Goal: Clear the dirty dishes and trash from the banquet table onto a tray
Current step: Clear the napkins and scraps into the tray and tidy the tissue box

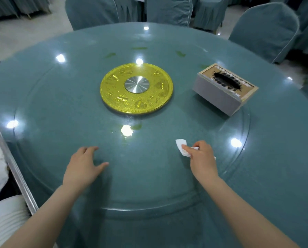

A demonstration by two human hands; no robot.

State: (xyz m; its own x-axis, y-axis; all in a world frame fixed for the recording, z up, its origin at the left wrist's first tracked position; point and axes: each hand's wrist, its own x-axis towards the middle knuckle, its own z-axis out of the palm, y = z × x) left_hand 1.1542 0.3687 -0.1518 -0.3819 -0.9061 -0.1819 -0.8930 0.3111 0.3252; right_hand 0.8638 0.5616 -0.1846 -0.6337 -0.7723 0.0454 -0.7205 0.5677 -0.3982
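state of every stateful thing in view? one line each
left hand: open, fingers spread flat on the table
right hand: pinches the white paper scrap
white paper scrap: crumpled, partly under the fingers, on the glass
tissue box: slot open, no tissue sticking out
glass turntable: green smears, not wiped
tray: at the left edge, loaded
stacked white dishes: piled in the tray

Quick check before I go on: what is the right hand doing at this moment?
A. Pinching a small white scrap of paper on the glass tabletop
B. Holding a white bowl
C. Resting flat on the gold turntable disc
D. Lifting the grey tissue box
A: the right hand pinches the small white scrap of paper on the glass tabletop, away from the grey tissue box.
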